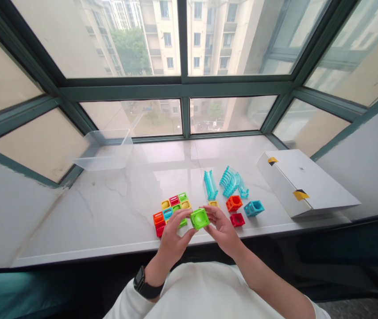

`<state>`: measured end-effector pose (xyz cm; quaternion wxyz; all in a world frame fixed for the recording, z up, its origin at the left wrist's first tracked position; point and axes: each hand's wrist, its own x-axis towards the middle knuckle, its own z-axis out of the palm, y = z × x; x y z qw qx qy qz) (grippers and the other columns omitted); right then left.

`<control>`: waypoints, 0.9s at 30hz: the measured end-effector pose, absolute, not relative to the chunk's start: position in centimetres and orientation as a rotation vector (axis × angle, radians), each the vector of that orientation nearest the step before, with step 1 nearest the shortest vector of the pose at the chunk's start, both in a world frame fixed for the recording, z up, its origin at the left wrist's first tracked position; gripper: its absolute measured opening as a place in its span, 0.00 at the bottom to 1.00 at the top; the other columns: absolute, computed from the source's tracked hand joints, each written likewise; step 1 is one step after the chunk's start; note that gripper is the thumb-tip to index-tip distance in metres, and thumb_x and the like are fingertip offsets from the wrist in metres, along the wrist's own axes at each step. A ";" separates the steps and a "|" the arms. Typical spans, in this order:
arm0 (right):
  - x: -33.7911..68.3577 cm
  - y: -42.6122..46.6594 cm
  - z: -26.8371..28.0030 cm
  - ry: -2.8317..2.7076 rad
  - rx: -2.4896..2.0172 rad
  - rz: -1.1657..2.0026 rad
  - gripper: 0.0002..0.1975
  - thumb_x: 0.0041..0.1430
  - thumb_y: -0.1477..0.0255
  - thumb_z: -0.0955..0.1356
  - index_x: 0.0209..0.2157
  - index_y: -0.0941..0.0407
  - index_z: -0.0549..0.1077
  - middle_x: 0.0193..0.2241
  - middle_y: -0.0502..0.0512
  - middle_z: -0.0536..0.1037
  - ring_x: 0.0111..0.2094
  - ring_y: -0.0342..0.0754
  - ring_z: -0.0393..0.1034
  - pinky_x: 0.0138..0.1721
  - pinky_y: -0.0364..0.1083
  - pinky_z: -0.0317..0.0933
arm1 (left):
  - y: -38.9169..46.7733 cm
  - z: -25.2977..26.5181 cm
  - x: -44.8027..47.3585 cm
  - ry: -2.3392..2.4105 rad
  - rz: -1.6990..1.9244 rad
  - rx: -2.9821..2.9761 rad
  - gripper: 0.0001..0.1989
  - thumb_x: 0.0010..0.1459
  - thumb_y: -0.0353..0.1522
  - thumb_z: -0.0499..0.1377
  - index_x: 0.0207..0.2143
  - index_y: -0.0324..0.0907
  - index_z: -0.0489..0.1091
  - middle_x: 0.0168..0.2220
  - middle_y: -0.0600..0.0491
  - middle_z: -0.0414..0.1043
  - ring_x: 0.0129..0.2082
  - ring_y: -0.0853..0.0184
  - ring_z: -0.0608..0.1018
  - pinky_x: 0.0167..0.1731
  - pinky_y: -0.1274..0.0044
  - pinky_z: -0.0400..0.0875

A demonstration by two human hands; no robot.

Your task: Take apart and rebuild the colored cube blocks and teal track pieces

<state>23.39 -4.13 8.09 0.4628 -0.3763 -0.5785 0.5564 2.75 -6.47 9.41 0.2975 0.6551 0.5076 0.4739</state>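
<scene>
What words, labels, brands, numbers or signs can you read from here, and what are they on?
Nothing is readable.
White box: the grey mark on top is too small to make out.
Yellow-black tabs: no legible text.
Watch: no digits visible.
Held green block: no lettering visible.

Surface (116, 212): tub (106, 161) at far left corner, box (308, 181) along right edge. Block cluster (167, 213) near front edge. Three loose blocks (234, 204) near front edge, between cluster and box; another block (213, 204) left of them, partly behind right hand (222, 231). Track pieces (229, 181) behind loose blocks. Held block (199, 219) between left hand (175, 237) and right hand, right of cluster. Window (156, 117) behind far edge.
</scene>
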 end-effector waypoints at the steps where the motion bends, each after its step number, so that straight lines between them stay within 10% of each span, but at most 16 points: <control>1: 23.4 -4.2 8.1 -1.425 -0.930 1.354 0.24 0.67 0.59 0.73 0.61 0.47 0.69 0.60 0.60 0.75 0.59 0.56 0.74 0.61 0.56 0.69 | -6.5 9.4 2.7 1.349 1.283 1.764 0.18 0.63 0.34 0.65 0.55 0.50 0.73 0.56 0.48 0.76 0.59 0.55 0.76 0.62 0.57 0.73; 11: 23.9 -4.5 8.2 -1.693 -0.919 0.821 0.07 0.70 0.70 0.69 0.48 0.49 0.76 0.53 0.59 0.76 0.58 0.55 0.72 0.61 0.57 0.69 | -6.5 8.9 3.1 1.368 1.385 1.880 0.19 0.64 0.33 0.66 0.56 0.50 0.73 0.54 0.48 0.73 0.56 0.58 0.78 0.58 0.61 0.77; 27: 24.6 -4.6 7.0 -1.763 -1.005 0.771 0.25 0.68 0.69 0.71 0.64 0.47 0.68 0.55 0.58 0.76 0.53 0.53 0.75 0.54 0.53 0.74 | -5.9 6.5 5.2 1.271 1.094 1.129 0.31 0.63 0.50 0.64 0.61 0.43 0.69 0.40 0.50 0.75 0.38 0.63 0.80 0.41 0.69 0.79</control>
